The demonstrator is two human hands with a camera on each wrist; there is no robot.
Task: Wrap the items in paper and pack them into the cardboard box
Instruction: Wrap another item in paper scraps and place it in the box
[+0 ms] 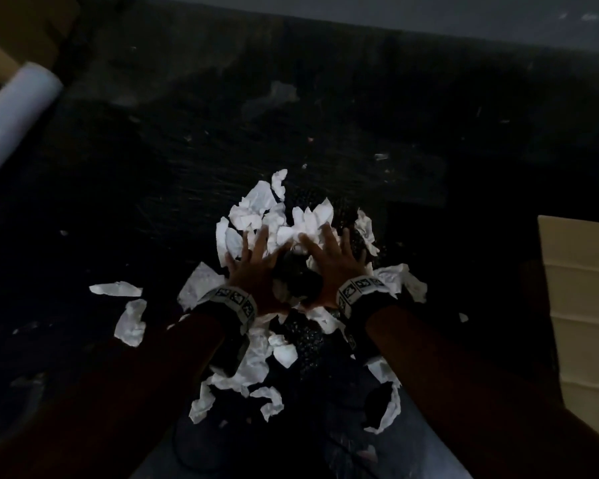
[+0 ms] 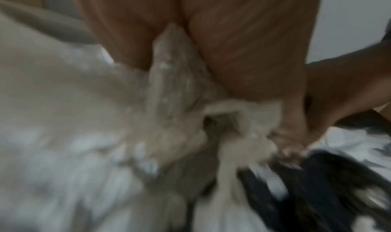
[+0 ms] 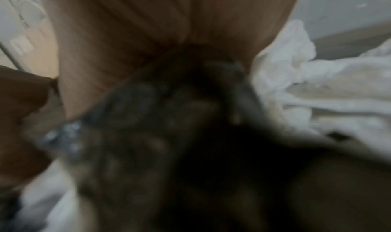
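Observation:
Torn, crumpled white paper lies heaped on the dark table. A dark, speckled lumpy item sits in the heap between my two hands. My left hand presses on the paper at its left side with the fingers spread and straight. My right hand does the same at its right side, thumb toward the item. The left wrist view is blurred: my left hand's palm lies over pale paper. The right wrist view, also blurred, has the dark item under my palm and white paper beside it.
A pale cardboard box stands at the right edge of the table. A white roll lies at the far left, with more cardboard behind it. Loose paper scraps are scattered near me on the left. The table's far half is dark and bare apart from small bits.

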